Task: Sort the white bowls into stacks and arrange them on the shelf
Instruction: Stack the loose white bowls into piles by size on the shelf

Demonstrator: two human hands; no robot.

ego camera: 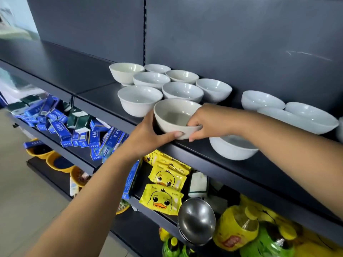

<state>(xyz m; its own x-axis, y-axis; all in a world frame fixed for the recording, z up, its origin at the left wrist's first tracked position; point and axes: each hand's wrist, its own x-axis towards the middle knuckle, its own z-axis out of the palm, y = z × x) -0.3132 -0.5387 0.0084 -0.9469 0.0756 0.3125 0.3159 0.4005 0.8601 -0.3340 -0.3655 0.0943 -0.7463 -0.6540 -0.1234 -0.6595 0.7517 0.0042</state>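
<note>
While the left hand (147, 135) and the right hand (203, 123) clamp the round white ceramic bowl (174, 115) from opposite sides, that bowl is at the front edge of the dark grey metal shelf (96, 97). Whether its foot rests on the shelf or is just clear of it cannot be told. The left thumb lies flat along the near wall, and the right fingers (193, 125) curl over the rim. The step in hand appears to be the handling of one bowl for stacking, as no stack is yet formed. Seven loose white bowls (182, 91) stand singly just behind it, three wider white bowls (311, 115) crowd together to the right, and one further white bowl (232, 149) stands beneath the right forearm. The next move calls for selecting a bowl of matching diameter, probably the nearest single bowl (139, 100), and lowering the held bowl centred into it without striking the rims. On the shelves below, the yellow plastic packets printed with a cartoon duck (161, 198) carry a short brand word too small to read reliably. The blue cardboard boxes (61, 129) show white Chinese characters, not legible here. The print on the yellow-labelled bottle (235, 229) is blurred.
</note>
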